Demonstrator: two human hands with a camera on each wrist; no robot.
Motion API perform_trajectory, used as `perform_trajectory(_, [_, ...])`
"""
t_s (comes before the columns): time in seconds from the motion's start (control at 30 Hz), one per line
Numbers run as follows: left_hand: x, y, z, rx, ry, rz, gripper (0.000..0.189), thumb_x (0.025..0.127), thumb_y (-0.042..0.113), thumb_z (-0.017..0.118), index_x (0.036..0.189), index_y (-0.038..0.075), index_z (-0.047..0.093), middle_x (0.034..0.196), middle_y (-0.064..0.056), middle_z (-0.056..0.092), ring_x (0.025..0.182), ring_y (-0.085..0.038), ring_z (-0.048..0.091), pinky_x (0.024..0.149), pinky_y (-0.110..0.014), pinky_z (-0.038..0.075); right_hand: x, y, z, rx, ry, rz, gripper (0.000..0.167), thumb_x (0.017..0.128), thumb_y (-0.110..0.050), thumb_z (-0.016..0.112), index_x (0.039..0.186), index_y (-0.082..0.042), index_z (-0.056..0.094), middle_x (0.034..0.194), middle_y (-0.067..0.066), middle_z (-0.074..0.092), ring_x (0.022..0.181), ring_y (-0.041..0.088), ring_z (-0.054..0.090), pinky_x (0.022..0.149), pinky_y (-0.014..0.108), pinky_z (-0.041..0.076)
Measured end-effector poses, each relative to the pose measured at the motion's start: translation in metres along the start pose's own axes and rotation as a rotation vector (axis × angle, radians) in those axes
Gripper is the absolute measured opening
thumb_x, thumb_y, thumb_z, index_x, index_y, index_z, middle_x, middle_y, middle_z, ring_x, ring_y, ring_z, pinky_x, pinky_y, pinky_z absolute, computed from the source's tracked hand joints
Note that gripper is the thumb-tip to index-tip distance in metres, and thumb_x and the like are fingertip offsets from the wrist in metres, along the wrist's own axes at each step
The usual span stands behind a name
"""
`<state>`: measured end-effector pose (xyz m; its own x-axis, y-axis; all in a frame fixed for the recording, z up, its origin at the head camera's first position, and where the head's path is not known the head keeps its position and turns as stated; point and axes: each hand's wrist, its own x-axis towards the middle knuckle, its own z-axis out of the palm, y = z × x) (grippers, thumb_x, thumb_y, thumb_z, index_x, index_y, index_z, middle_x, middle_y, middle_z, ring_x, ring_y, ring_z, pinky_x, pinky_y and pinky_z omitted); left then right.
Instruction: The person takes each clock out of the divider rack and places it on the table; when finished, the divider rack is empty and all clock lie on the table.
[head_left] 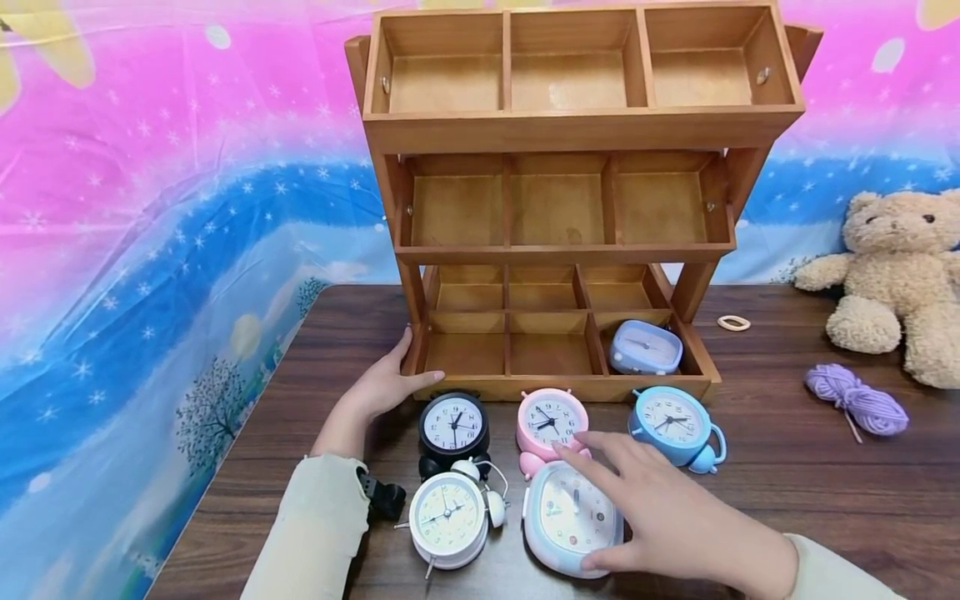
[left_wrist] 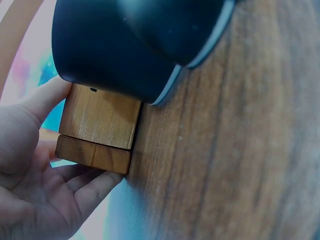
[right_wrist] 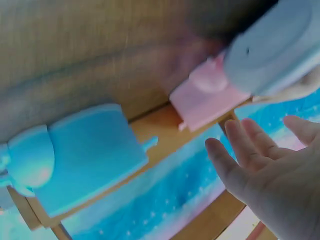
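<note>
My left hand (head_left: 380, 385) grips the lower left corner of a wooden rack (head_left: 465, 387), thumb along the front and fingers round the end, as the left wrist view shows too. My right hand (head_left: 663, 508) hovers with spread fingers over a pale blue and white alarm clock (head_left: 573, 517), thumb at its lower edge. Its fingertips overlap a pink alarm clock (head_left: 552, 422) behind. A black alarm clock (head_left: 453, 425) stands by my left thumb, with a white twin-bell alarm clock (head_left: 447, 517) in front. To the right is a blue alarm clock (head_left: 671, 423).
A periwinkle clock (head_left: 647, 347) sits in the rack's bottom right compartment. On the right of the table (head_left: 780, 483) lie a wooden ring (head_left: 733, 322) and a purple yarn skein (head_left: 857, 400). A teddy bear (head_left: 892, 283) sits behind them.
</note>
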<state>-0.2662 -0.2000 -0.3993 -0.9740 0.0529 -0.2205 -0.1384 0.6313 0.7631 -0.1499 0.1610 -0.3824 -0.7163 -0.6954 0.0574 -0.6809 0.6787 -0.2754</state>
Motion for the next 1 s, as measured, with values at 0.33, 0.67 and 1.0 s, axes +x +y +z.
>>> perform_trajectory(0.33, [-0.001,0.000,0.000,-0.004,0.001,-0.004,0.097,0.095,0.043,0.065,0.160,0.021,-0.004,0.163,-0.021,0.013,0.146,-0.045,0.020,0.114,-0.062,0.020,0.023,0.028,-0.023,-0.169,0.201,-0.055,0.088,0.088,-0.055,0.069,0.159,-0.023,0.028,0.163,0.006,0.024,0.147,0.035,0.024,0.109,0.063,0.029])
perform_trajectory(0.67, [-0.003,0.001,-0.001,-0.007,0.002,-0.002,0.097,0.096,0.042,0.065,0.160,0.020,-0.004,0.163,-0.022,0.013,0.146,-0.045,0.020,0.114,-0.063,0.019,0.045,0.062,-0.054,-0.178,0.170,0.179,0.089,0.091,-0.056,0.064,0.160,-0.015,0.024,0.162,0.016,0.022,0.148,0.041,0.018,0.112,0.066,0.019])
perform_trajectory(1.0, [-0.001,0.000,-0.001,0.003,0.006,-0.002,0.097,0.095,0.044,0.065,0.161,0.020,-0.003,0.163,-0.021,0.014,0.146,-0.045,0.021,0.114,-0.062,0.020,0.065,0.095,-0.062,-0.138,0.086,0.345,0.093,0.092,-0.052,0.064,0.158,-0.002,0.020,0.160,0.026,0.019,0.146,0.050,0.011,0.109,0.071,0.016])
